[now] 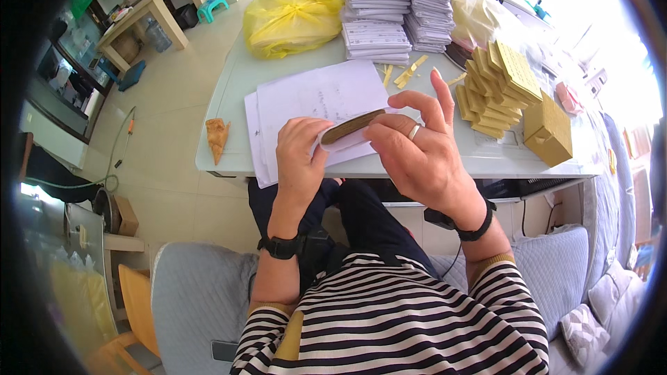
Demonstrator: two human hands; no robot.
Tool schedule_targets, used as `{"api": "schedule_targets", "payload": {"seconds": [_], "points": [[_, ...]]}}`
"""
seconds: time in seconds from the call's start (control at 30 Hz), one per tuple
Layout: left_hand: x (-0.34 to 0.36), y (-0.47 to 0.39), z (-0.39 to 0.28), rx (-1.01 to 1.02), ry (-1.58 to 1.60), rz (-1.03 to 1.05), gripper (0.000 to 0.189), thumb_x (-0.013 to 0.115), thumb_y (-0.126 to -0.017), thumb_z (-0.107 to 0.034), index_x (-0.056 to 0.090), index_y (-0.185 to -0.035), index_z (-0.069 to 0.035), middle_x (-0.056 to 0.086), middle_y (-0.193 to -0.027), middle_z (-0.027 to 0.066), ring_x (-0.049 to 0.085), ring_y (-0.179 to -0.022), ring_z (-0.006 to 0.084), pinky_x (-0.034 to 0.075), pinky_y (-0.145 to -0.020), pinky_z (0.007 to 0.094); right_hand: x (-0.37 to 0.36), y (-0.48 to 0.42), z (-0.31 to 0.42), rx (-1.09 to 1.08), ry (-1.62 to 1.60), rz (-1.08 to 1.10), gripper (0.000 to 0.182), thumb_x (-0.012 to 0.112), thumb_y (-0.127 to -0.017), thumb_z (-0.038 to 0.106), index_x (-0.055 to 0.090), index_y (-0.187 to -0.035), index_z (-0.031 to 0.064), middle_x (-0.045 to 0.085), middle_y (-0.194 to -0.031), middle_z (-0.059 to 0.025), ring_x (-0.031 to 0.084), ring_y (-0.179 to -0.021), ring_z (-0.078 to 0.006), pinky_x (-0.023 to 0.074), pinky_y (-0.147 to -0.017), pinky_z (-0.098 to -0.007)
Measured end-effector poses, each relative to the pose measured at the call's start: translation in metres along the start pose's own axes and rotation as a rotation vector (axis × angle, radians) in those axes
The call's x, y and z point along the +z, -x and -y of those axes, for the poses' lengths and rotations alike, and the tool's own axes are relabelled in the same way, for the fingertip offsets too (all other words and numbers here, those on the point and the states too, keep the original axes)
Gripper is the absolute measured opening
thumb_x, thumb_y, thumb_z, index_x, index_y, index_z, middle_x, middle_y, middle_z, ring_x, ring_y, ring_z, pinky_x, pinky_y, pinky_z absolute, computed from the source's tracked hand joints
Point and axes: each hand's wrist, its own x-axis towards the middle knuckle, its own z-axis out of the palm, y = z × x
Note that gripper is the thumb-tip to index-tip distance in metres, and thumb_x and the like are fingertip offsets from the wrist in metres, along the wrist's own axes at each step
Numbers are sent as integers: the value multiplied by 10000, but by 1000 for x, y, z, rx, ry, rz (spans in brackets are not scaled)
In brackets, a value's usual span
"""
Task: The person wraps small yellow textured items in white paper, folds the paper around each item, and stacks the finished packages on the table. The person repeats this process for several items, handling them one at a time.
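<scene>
Above the near edge of the table, my left hand (301, 153) grips a thin bundle of brownish-yellow paper (350, 129) partly wrapped in a white sheet. The bundle is tilted, its layered edge facing up towards me. My right hand (424, 153) holds the bundle's right end between thumb and bent index finger, with the other fingers raised. Beneath both hands lies a pile of white paper sheets (318, 88) bearing faint print, overhanging the table's near edge. To the right, yellow paper packs (495, 94) are stacked crookedly beside a yellow block (547, 133).
White-wrapped packets (376, 39) and a taller stack (428, 8) stand at the back, beside a yellow plastic bag (294, 18). Torn yellow strips (411, 72) lie before them. A brown, irregular piece (217, 138) rests at the table's left. A grey sofa (200, 302) is around me.
</scene>
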Motion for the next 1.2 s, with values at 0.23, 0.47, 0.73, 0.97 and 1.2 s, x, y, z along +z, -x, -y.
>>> {"api": "schedule_targets", "payload": {"seconds": [0.23,0.47,0.73,0.97,1.2], "points": [[1,-2,7,49,-46,7,244,659,-754,76,669,-992,29,694,-987,144,639,-985,313,511,-871,373,7,-5,3,60,59,92,295,728,-679,12,729,-964,85,655,-910,-21,575,-1046,-263,174,-1163,-648],[2,-3,6,11,-27,-2,221,667,-759,64,663,-978,37,688,-970,146,633,-950,308,508,-836,375,13,-6,0,40,76,99,339,720,-648,-4,733,-978,74,628,-906,-19,571,-1030,-256,170,-1161,-657],[6,-6,10,-13,-15,-16,206,668,-772,56,662,-978,52,682,-968,152,630,-953,306,502,-839,365,17,-3,-5,14,65,79,263,701,-679,32,741,-936,70,630,-908,-24,568,-1036,-244,180,-1154,-659],[8,-6,9,-69,-15,-29,290,671,-719,63,688,-996,-22,697,-968,121,620,-991,325,479,-891,412,21,2,-9,-12,53,72,241,655,-744,83,717,-958,-8,621,-969,-55,558,-1084,-266,177,-1102,-734],[8,-7,9,-98,-16,-32,260,694,-742,43,690,-996,-15,700,-975,125,626,-996,323,478,-894,402,24,4,-12,-45,71,23,247,663,-744,75,717,-965,-20,628,-965,-65,563,-1090,-257,185,-1110,-729]]}}
